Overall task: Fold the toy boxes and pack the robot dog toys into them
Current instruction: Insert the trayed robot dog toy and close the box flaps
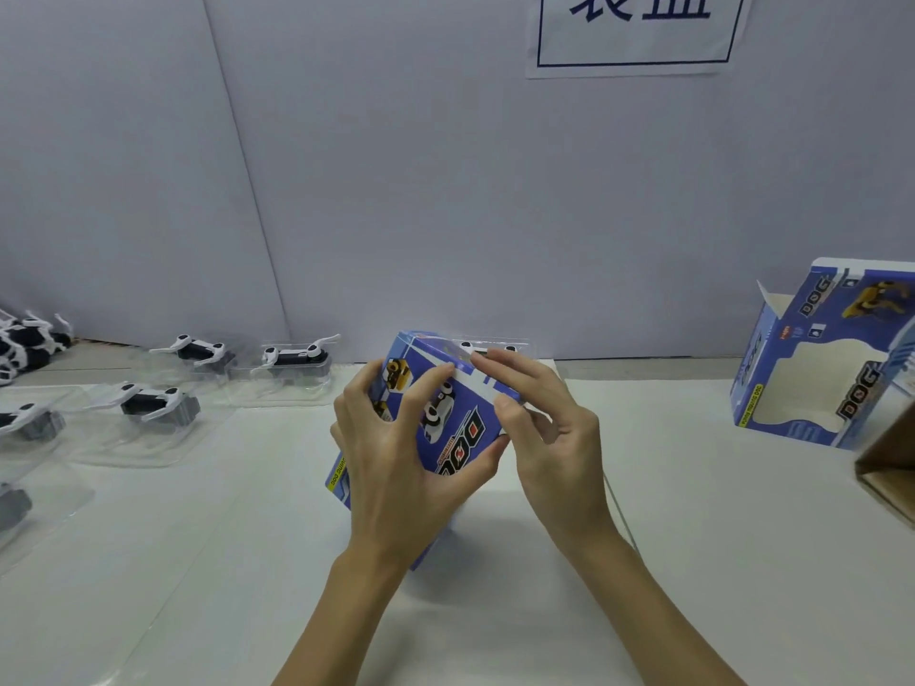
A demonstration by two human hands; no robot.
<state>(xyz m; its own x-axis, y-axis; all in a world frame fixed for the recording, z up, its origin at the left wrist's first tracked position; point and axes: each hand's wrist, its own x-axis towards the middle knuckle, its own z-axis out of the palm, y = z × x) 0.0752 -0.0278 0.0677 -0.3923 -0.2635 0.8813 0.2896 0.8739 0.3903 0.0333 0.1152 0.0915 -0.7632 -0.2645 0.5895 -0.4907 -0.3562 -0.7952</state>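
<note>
both hands (396, 453) grip the blue box (445, 413), partly hidden.

"DOG" stands printed on the held blue box (448, 423) and the open box (824, 358); the wall sign (638, 29) seems cropped Chinese characters.

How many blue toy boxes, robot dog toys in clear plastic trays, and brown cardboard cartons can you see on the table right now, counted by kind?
Blue printed toy boxes: 2, one held in both hands, one standing open at right.
Black-and-white robot dog toys in clear plastic trays, separately countable: 4; the far-left pile is not countable.
Brown cardboard cartons: 1.
Total: 7.
</note>
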